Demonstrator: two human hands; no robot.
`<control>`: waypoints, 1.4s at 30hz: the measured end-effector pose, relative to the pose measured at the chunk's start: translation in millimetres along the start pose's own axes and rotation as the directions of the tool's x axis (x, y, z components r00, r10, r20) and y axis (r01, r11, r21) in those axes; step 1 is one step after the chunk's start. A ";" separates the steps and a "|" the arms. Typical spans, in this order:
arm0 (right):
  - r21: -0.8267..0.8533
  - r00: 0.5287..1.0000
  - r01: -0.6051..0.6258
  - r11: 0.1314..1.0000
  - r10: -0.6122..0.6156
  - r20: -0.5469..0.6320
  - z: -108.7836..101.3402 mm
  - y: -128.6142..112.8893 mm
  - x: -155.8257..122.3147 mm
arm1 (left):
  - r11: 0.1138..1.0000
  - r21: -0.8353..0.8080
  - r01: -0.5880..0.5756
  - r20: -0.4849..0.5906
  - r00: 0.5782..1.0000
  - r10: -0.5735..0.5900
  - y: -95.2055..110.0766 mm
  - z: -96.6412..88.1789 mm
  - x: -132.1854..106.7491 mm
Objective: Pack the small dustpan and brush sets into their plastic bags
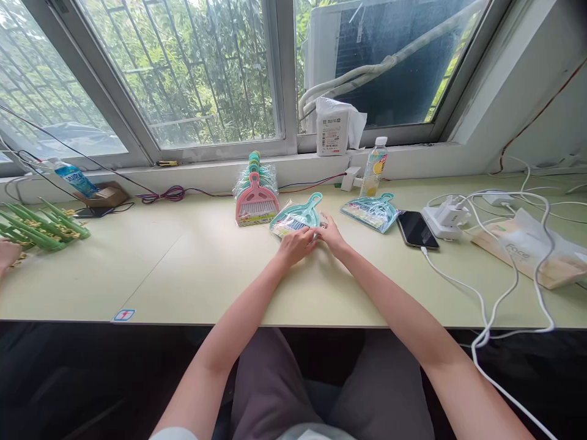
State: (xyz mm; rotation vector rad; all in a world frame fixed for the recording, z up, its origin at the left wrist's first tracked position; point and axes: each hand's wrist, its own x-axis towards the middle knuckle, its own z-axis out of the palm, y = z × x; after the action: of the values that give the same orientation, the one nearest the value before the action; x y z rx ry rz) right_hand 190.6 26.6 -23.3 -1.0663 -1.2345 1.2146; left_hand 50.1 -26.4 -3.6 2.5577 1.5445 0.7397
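Observation:
A small mint-green dustpan-and-brush set [297,215] in clear wrapping lies tilted on the table in front of me. My left hand [297,244] rests on its near edge with fingers bent around it. At its right side, my right hand [331,235] grips the wrapping, thumb and fingers close together; the fingertips of both hands nearly meet. A pink set [257,201] stands just left, at the front of a row of similar green wrapped sets [255,162]. Farther right lies another green dustpan set [372,211], apart from my hands.
On the right are a phone [417,230], a charger block [444,220], white cables and a paper packet [532,247]. A drink bottle [374,168] stands by the sill, near a tissue pack [332,133]. Far left, another person's hand [8,252] is beside green stems [41,226].

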 end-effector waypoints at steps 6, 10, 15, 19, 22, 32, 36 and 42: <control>0.067 0.999 0.044 0.997 -0.042 -0.021 -14.7 -16.1 3.0 | 0.958 -0.167 0.234 -0.421 0.861 -0.284 -9.2 -22.1 5.0; 0.096 0.995 0.100 0.990 -0.101 0.007 -21.4 -23.5 3.5 | 0.775 -0.533 0.339 -0.393 0.712 -0.581 -39.6 -38.4 10.9; 0.070 0.989 0.144 0.987 -0.146 0.022 -23.5 -27.9 1.1 | 0.276 -0.864 0.422 0.271 0.850 -0.451 -65.0 -40.7 8.5; 0.059 0.986 0.165 0.985 -0.166 0.014 -25.4 -28.6 0.7 | 0.148 -0.885 0.440 0.357 0.849 -0.390 -65.0 -42.0 3.3; 0.063 0.985 0.162 0.985 -0.165 0.045 -26.8 -25.1 3.4 | 0.090 -0.906 0.414 0.367 0.874 -0.319 -63.9 -40.7 3.4; -0.431 0.846 0.404 0.807 -0.509 -0.158 -18.3 -37.6 -8.1 | 0.059 -0.964 0.258 0.176 0.792 -0.584 -59.2 -16.6 17.5; -0.303 0.906 0.423 0.854 -0.404 0.129 -0.2 -41.6 -20.2 | 0.036 -0.985 0.171 0.113 0.784 -0.610 -54.1 -18.2 17.3; -0.163 0.971 0.162 0.973 -0.127 0.204 4.5 -17.5 -9.8 | 0.033 -0.995 0.090 0.054 0.814 -0.578 -48.3 -20.6 16.1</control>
State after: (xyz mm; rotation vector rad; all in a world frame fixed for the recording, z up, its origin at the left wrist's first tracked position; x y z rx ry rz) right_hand 187.8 15.1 -6.4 -0.9838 -1.5681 1.1297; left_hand 7.9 7.3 6.3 0.9319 0.9489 1.5330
